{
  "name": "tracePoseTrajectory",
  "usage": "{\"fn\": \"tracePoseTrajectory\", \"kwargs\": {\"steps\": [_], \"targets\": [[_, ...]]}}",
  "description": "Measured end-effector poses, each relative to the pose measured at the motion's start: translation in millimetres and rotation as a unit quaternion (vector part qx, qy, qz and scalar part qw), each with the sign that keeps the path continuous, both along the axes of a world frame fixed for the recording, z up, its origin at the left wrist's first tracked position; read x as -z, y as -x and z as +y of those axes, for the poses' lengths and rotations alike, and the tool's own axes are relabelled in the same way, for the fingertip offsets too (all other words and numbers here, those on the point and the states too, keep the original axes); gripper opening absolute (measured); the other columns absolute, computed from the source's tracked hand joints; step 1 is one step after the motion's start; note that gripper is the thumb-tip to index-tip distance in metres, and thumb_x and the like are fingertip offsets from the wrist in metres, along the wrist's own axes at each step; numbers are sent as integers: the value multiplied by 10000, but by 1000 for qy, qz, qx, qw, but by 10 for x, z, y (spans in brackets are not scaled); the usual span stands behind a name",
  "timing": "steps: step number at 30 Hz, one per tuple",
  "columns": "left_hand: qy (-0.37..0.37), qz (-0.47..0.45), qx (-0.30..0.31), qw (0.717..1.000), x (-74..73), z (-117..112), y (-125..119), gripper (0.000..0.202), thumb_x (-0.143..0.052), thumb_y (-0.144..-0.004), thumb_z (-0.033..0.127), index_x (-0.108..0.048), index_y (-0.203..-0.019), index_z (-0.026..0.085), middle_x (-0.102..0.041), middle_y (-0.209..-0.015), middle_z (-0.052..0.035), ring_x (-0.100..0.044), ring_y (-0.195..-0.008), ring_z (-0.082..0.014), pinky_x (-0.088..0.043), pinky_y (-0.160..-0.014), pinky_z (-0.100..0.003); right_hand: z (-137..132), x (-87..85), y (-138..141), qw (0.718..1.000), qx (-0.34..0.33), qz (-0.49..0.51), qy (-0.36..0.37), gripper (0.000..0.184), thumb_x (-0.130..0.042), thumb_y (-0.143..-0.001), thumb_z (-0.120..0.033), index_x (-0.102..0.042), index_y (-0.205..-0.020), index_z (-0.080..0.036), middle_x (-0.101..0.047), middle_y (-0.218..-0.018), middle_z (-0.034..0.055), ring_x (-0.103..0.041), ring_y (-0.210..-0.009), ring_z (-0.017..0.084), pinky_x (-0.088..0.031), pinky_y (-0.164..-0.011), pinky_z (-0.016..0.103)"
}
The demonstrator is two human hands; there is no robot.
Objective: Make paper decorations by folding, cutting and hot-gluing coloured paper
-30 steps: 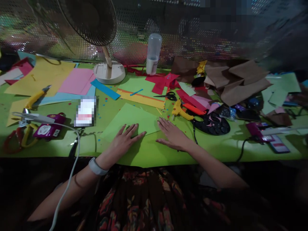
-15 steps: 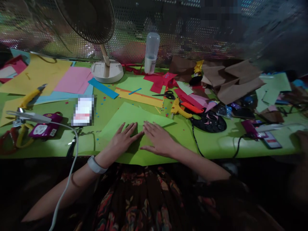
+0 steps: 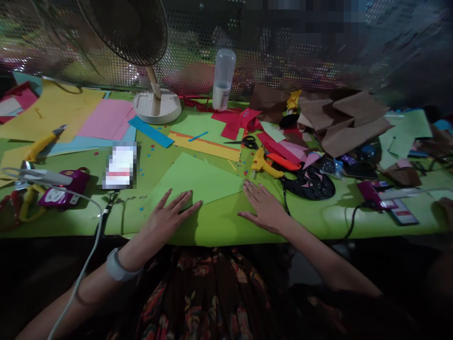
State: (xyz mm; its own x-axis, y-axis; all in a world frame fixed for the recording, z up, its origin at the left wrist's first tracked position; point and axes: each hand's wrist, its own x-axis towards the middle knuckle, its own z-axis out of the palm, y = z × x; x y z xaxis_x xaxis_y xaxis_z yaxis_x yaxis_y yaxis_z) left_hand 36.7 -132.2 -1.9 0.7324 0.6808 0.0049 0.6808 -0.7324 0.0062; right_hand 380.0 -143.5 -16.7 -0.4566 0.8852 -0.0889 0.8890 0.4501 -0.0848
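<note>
Flatly spread hands (image 3: 164, 218), gripping nothing, touching a green sheet (image 3: 201, 177) — beyond, a translucent bottle (image 3: 224, 78), whitish lower down.

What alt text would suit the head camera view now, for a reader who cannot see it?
A person's left hand rests on a light-green sheet, the right hand at its right corner, on a green table. Beyond are scissors, a yellow glue gun, a fan and pink paper.
</note>
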Motion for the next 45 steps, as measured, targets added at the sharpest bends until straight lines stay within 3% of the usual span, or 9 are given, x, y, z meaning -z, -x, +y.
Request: {"fn": "tracePoseTrajectory", "kwargs": {"steps": [11,17,23,26,29,34,37,40,45], "targets": [[-13,13,-76,997,-57,-402,530,806,-331,-781,-69,-450,-1470,334,-403,-1556,-35,-357,-1447,-217,-310,-1179,-485,-14,131,-114,999,-14,5,-41,894,-277,-945,-700,-140,-1582,-87,-290,-1591,196,-283,-1482,299,-255,-1200,519],[-50,19,-91,994,-35,-539,640,753,-344,-795,-58,-494,-1445,292,-422,-1542,-77,-371,-1438,-243,-325,-1165,-512,-13,100,-135,998,-21,-1,-63,797,-259,-970,-662,-340,-1527,-97,-377,-1552,188,-385,-1432,306,-298,-1171,545],[-85,-24,-103,991,-42,-511,540,673,-380,-806,-31,-530,-1414,215,-408,-1546,-125,-391,-1429,-264,-322,-1168,-514,324,-173,144,992,22,58,-108,509,-369,-1016,-474,-661,-1232,-118,-672,-1261,166,-603,-1200,297,-429,-1075,473],[-95,-81,-130,984,10,-394,388,491,-440,-917,134,-545,-1394,182,-468,-1505,-149,-474,-1373,-281,-423,-1104,-478,654,-265,454,990,68,93,-75,474,-495,-965,-495,-634,-1254,-146,-649,-1259,154,-600,-1181,305,-510,-979,454],[-79,-101,-146,981,111,-304,225,441,-460,-982,321,-541,-1393,185,-472,-1502,-156,-484,-1363,-299,-458,-1073,-471,912,-295,707,992,104,65,-23,666,-661,-840,-557,-560,-1341,-131,-595,-1303,186,-588,-1177,360,-541,-904,496],[-70,-91,-154,981,245,-285,100,459,-476,-982,360,-537,-1399,180,-479,-1495,-165,-458,-1375,-344,-433,-1088,-511,1052,-323,838,989,124,56,52,781,-747,-767,-545,-506,-1391,-143,-605,-1304,192,-631,-1100,364,-532,-858,477],[-47,-120,-159,979,221,-277,113,544,-471,-985,389,-409,-1493,203,-424,-1537,-152,-453,-1383,-326,-422,-1102,-501,1067,-368,810,983,128,93,87,500,-728,-817,-438,-627,-1228,-172,-704,-1139,137,-662,-1007,310,-512,-797,396],[-61,-188,-186,962,129,-227,148,814,-569,-934,452,-137,-1587,230,-286,-1607,-162,-346,-1449,-327,-360,-1152,-510,1065,-461,714,974,91,188,93,203,-651,-883,-382,-703,-911,-188,-726,-901,62,-655,-815,229,-473,-701,326],[-134,-403,-272,864,-55,-104,166,1264,-803,-745,450,152,-1562,309,70,-1668,-111,13,-1526,-328,-150,-1232,-549,986,-698,472,897,14,442,-10,143,-709,-844,-356,-705,-820,-215,-694,-822,20,-636,-771,178,-491,-731,315]]}}
